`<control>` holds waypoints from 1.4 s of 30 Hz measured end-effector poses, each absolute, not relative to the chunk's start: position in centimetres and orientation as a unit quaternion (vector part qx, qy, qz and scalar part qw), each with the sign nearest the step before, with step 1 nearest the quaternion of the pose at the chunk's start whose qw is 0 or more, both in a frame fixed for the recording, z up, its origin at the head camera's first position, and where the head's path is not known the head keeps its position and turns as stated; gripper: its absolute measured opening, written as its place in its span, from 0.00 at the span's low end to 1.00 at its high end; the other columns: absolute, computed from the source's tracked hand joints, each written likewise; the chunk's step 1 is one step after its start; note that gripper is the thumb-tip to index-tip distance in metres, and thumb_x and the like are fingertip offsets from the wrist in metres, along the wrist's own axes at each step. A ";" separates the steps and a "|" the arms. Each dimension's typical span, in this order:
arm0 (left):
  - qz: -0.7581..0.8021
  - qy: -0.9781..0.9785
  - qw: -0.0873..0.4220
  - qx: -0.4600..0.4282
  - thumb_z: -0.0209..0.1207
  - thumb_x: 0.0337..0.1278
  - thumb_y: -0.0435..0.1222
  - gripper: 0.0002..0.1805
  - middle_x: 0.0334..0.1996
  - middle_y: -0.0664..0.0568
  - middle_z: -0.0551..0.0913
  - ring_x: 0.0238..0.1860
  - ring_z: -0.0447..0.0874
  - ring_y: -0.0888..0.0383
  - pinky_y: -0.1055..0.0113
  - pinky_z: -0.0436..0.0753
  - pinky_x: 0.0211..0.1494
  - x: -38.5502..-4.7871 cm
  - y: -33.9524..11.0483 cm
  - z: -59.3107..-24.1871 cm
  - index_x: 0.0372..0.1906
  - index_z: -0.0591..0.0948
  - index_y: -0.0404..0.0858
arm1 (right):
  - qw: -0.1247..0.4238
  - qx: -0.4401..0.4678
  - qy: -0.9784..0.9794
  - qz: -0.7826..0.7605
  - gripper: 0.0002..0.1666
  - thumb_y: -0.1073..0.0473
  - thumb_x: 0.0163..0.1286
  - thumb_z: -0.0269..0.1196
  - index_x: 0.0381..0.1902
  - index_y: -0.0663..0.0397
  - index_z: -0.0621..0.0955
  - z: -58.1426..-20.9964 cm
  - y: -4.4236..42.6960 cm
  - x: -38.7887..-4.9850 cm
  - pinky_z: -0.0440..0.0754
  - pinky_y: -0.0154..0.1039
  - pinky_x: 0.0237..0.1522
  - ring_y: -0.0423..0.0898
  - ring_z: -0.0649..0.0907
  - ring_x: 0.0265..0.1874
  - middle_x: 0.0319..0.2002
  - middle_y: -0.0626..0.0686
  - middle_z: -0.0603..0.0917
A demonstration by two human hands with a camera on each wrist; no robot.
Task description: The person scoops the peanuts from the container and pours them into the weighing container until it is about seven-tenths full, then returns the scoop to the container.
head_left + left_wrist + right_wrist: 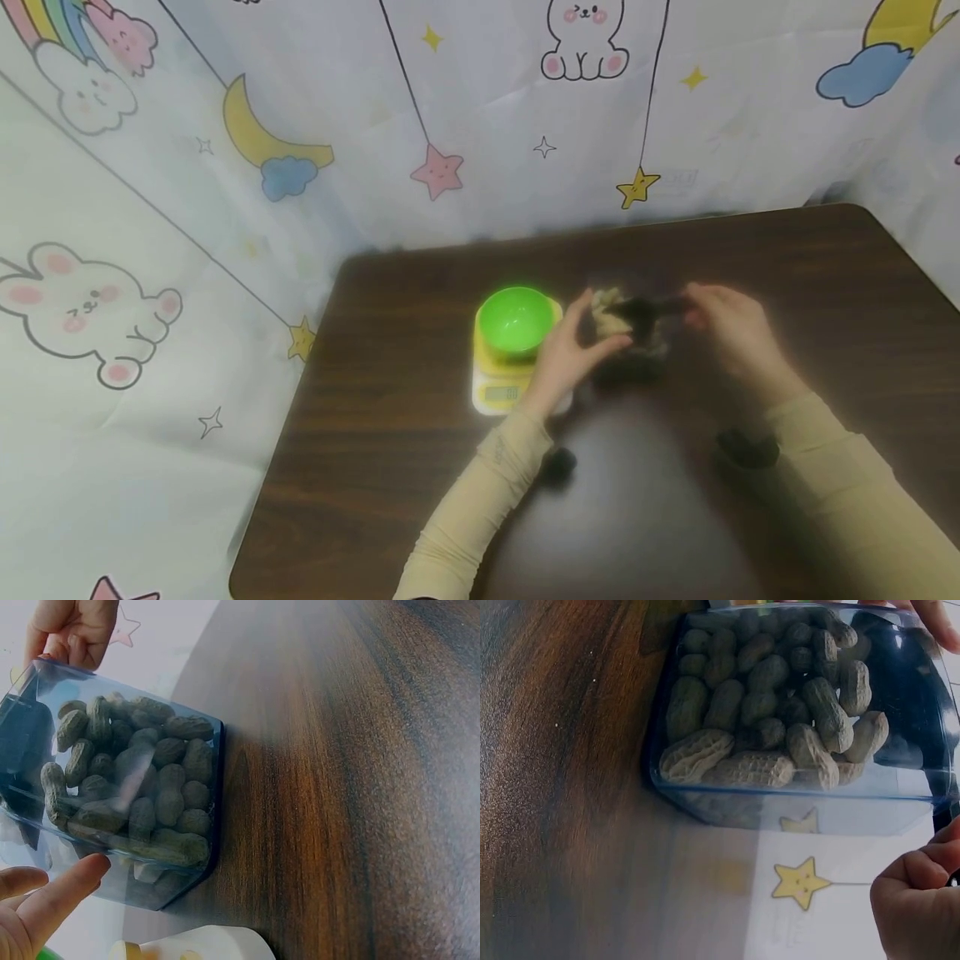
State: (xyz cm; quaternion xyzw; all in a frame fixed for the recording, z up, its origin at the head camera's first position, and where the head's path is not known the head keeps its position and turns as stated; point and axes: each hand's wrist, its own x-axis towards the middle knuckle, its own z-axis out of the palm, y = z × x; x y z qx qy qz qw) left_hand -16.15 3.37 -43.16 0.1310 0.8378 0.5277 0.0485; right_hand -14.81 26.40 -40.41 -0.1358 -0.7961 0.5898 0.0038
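Note:
A clear box of unshelled peanuts [135, 772] stands on the table; the right wrist view also shows its peanuts [757, 697]. My left hand [566, 354] grips the box's left side, thumb and fingers apart; in the left wrist view the hand [45, 907] has a fingertip on the clear wall. My right hand [735, 325], at the right, holds the handle of a black scoop [641, 312] whose head is over or in the box, blurred. Curled fingers of that right hand [922, 900] show in the right wrist view. Whether the scoop holds peanuts, I cannot tell.
Just left of the box, a yellow and white scale [487, 362] carries a green bowl [517, 321] with no contents visible. The brown table [390, 333] meets a patterned curtain [487, 125] behind and at the left. Dark blurred shapes show beside both forearms.

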 end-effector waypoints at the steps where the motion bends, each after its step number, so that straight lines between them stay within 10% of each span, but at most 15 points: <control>1: 0.526 0.839 0.047 0.134 0.63 0.37 0.64 0.48 0.71 0.64 0.58 0.71 0.60 0.55 0.50 0.64 0.71 -16.2 3.3 -43.1 0.68 0.54 0.69 | 0.006 -0.140 -0.791 0.595 0.08 0.39 0.66 0.55 0.34 0.31 0.76 -40.5 26.4 -14.8 0.70 0.30 0.16 0.31 0.76 0.22 0.19 0.32 0.78; 35: 0.505 0.850 0.023 0.150 0.64 0.39 0.62 0.51 0.72 0.64 0.54 0.71 0.59 0.55 0.52 0.65 0.71 -16.3 3.0 -43.1 0.69 0.47 0.70 | 0.041 -0.143 -0.539 0.829 0.07 0.55 0.64 0.62 0.30 0.52 0.82 -39.4 26.2 -15.2 0.76 0.25 0.16 0.35 0.76 0.16 0.16 0.44 0.77; 42: 0.518 0.844 0.028 0.137 0.62 0.40 0.64 0.52 0.73 0.63 0.51 0.63 0.72 0.48 0.56 0.75 0.63 -16.0 2.0 -42.2 0.69 0.44 0.69 | 0.035 -0.135 -0.530 0.837 0.07 0.54 0.63 0.63 0.31 0.51 0.81 -38.8 25.7 -14.9 0.74 0.26 0.14 0.35 0.76 0.16 0.16 0.44 0.77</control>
